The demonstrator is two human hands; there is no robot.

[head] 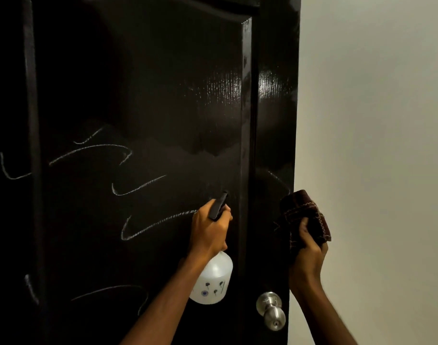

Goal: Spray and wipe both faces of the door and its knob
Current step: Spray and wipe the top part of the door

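Door point(138, 95), chalk-scrawled; left fingers point(227, 215) around white spray bottle point(214, 277), right fingers point(304, 229) around dark cloth point(302, 210).

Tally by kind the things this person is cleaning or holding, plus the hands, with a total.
door: 1
knob: 1
spray bottle: 1
cloth: 1
hands: 2 (left hand grips the spray bottle, right hand grips the cloth)
Total: 6

Arms raised forward, left hand point(209, 230) around spray bottle point(213, 280), right hand point(307, 255) around cloth point(300, 207)
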